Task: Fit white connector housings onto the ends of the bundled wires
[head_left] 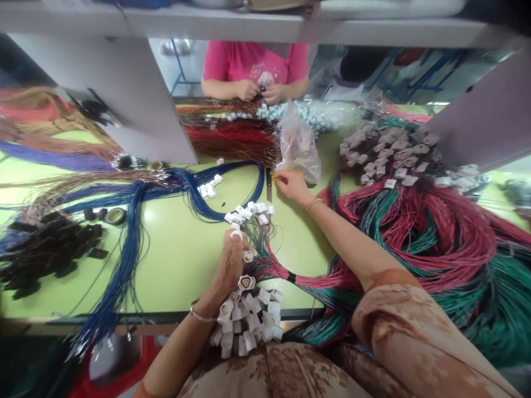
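Observation:
My left hand (232, 257), near the front of the table, is closed around a white connector (236, 235) with wires on it. More white connectors (249, 315) of the same bundle hang over the table's front edge below it, and others (244, 213) lie just beyond. Their red, green and dark wires (274, 265) run right through a black tape band (292, 276). My right hand (292, 185) is stretched forward, fingertips pinched together at some small yellow pieces (277, 174) beside a clear plastic bag (298, 143). What the fingertips hold is too small to tell.
Blue wires (133, 232) and black parts (53, 249) lie left, with a tape roll (115, 215). Coiled red and green wires (435, 237) with white connectors (390, 152) fill the right. Grey panels (120, 83) and a shelf (249, 27) frame a person in pink (257, 66) opposite.

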`<state>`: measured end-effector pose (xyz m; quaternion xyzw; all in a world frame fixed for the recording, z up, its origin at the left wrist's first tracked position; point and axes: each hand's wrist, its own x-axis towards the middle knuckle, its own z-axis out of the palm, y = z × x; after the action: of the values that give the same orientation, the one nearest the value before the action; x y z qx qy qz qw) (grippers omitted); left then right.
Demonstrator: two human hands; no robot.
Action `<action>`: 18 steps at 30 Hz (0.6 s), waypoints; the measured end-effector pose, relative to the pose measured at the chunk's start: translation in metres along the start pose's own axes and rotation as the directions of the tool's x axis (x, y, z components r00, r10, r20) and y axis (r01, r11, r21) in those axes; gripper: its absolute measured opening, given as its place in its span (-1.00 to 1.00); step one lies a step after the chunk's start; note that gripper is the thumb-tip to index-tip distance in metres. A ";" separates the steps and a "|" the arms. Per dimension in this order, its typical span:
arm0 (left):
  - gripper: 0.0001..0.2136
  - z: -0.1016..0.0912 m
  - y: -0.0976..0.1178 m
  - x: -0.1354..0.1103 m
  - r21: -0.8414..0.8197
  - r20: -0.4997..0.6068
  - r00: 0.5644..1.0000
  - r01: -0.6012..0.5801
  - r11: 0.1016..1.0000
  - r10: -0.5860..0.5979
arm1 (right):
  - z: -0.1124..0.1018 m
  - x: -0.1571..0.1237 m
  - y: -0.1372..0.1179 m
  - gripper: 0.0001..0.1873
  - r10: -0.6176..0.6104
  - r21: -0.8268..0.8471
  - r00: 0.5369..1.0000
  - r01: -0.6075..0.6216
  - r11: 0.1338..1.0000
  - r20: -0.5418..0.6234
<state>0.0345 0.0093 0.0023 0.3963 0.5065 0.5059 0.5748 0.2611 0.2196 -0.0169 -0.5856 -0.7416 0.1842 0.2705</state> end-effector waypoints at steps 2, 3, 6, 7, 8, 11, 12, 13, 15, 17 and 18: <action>-0.51 -0.001 0.004 0.000 0.068 0.027 1.000 -0.011 0.998 0.010 | 0.007 0.005 0.003 -0.74 -0.019 0.003 1.000 0.019 1.000 0.023; -0.52 -0.002 0.006 0.000 0.113 0.054 0.998 -0.025 0.993 0.019 | 0.010 0.006 0.003 -0.77 -0.026 0.005 0.999 0.026 1.000 0.032; -0.54 -0.004 0.013 -0.002 0.206 0.130 0.991 -0.067 0.976 0.041 | 0.014 0.007 0.002 -0.83 -0.033 0.025 0.999 0.032 0.999 0.041; -0.54 -0.004 0.014 -0.003 0.212 0.143 0.989 -0.072 0.975 0.042 | 0.013 0.007 0.002 -0.85 -0.028 0.037 0.999 0.027 0.999 0.033; -0.54 -0.004 0.016 -0.002 0.201 0.150 0.988 -0.072 0.977 0.042 | 0.013 0.006 0.003 -0.86 -0.021 0.053 1.000 0.020 0.998 0.020; -0.56 -0.003 0.016 0.000 0.115 0.131 0.991 -0.043 0.992 0.028 | 0.009 0.001 0.005 -0.91 0.020 0.127 0.999 -0.015 0.992 -0.042; -0.56 -0.003 0.016 0.001 0.085 0.115 0.993 -0.026 0.996 0.016 | 0.008 -0.001 0.006 -0.92 0.043 0.162 0.997 -0.032 0.986 -0.059; -0.56 -0.003 0.015 0.003 0.058 0.095 0.995 -0.009 0.998 0.003 | 0.007 -0.003 0.006 -0.93 0.068 0.203 0.995 -0.053 0.978 -0.069; -0.55 -0.003 0.014 0.005 0.022 0.068 0.997 0.019 1.000 -0.020 | 0.005 -0.007 0.004 -0.95 0.117 0.280 0.991 -0.094 0.955 -0.066; -0.55 -0.004 0.013 0.006 0.007 0.060 0.998 0.033 0.999 -0.034 | 0.004 -0.013 -0.002 -0.93 0.195 0.436 0.980 -0.161 0.885 -0.033; -0.55 -0.004 0.013 0.006 0.003 0.058 0.998 0.040 0.999 -0.040 | 0.003 -0.017 -0.007 -0.89 0.237 0.532 0.971 -0.199 0.823 -0.004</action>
<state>0.0277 0.0167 0.0127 0.4009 0.4979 0.4823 0.5990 0.2572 0.2017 -0.0180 -0.5756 -0.5805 0.3898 0.4239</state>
